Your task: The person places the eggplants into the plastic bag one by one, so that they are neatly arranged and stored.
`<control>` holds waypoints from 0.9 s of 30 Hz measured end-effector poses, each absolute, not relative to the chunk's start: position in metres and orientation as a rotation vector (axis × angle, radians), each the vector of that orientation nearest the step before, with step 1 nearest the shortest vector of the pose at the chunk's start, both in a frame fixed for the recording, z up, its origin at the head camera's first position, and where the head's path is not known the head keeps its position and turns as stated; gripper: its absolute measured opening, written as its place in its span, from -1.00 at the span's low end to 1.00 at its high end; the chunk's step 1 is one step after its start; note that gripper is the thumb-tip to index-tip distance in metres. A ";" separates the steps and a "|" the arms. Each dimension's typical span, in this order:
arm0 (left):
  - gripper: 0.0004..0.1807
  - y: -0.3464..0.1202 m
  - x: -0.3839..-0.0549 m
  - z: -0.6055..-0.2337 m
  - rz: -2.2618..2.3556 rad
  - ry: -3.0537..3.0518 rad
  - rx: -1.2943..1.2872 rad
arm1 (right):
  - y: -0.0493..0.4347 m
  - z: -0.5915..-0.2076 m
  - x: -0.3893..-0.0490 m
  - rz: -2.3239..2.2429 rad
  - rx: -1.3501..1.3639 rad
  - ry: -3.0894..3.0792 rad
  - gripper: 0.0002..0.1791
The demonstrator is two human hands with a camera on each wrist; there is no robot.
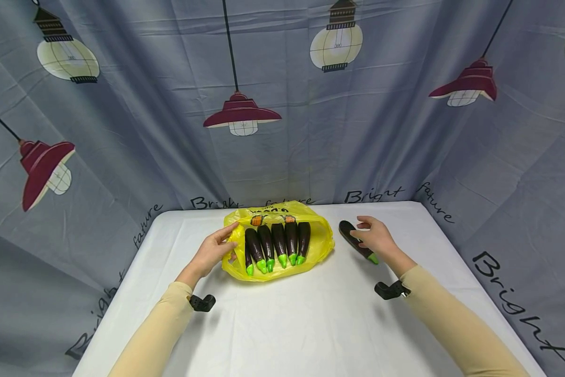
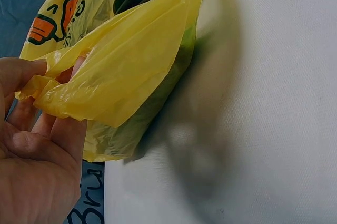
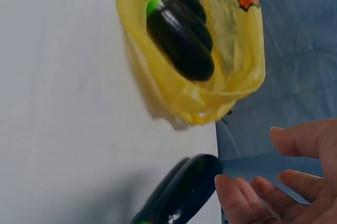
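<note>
A yellow plastic bag (image 1: pixel 322 242) lies with its mouth open toward me, several dark eggplants (image 1: pixel 278 242) with green stem ends side by side in it. My left hand (image 1: pixel 213 252) holds the bag's left edge; in the left wrist view the film (image 2: pixel 121 71) is bunched between thumb and fingers. To the right of the bag lies a loose eggplant (image 1: pixel 345 229). My right hand (image 1: pixel 377 238) is over it, fingers apart and partly hiding it. In the right wrist view the fingertips are close beside that eggplant (image 3: pixel 184 192); contact cannot be told.
The white table (image 1: pixel 282 330) has its far edge just behind the bag. A grey-blue curtain (image 1: pixel 282 162) printed with lamps and lettering hangs behind and at both sides. Each wrist carries a small black camera mount (image 1: pixel 202 303).
</note>
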State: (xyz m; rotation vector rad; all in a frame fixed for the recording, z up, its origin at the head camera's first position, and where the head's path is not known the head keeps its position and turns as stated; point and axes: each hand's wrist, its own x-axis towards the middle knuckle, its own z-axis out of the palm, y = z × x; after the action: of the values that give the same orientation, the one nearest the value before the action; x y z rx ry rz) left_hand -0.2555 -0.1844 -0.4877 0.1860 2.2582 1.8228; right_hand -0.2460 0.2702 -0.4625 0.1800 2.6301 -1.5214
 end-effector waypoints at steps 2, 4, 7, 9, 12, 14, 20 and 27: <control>-0.29 -0.184 -0.255 -0.487 1.821 2.257 0.182 | 0.274 -0.464 -0.248 -1.513 0.184 2.640 -0.26; -0.29 -0.184 -0.255 -0.487 1.817 2.259 0.184 | 0.277 -0.466 -0.249 -1.500 0.187 2.652 -0.26; -0.29 -0.184 -0.255 -0.487 1.814 2.260 0.188 | 0.281 -0.468 -0.251 -1.494 0.196 2.653 -0.24; -0.29 -0.184 -0.255 -0.487 1.814 2.262 0.188 | 0.283 -0.469 -0.252 -1.496 0.198 2.652 -0.23; -0.29 -0.184 -0.255 -0.487 1.812 2.265 0.189 | 0.285 -0.469 -0.251 -1.500 0.195 2.652 -0.22; -0.29 -0.184 -0.254 -0.487 1.812 2.264 0.186 | 0.286 -0.469 -0.251 -1.490 0.186 2.662 -0.23; -0.30 -0.184 -0.254 -0.487 1.824 2.249 0.183 | 0.289 -0.471 -0.252 -1.461 0.173 2.668 -0.24; -0.30 -0.184 -0.254 -0.486 1.825 2.245 0.177 | 0.298 -0.482 -0.259 -1.330 0.097 2.729 -0.25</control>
State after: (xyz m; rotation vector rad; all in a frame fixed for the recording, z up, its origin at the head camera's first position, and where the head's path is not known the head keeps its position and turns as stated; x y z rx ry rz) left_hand -0.2544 -0.1836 -0.4860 0.1769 2.2454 1.8251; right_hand -0.2586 0.2976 -0.4818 0.0966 2.7294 -1.3297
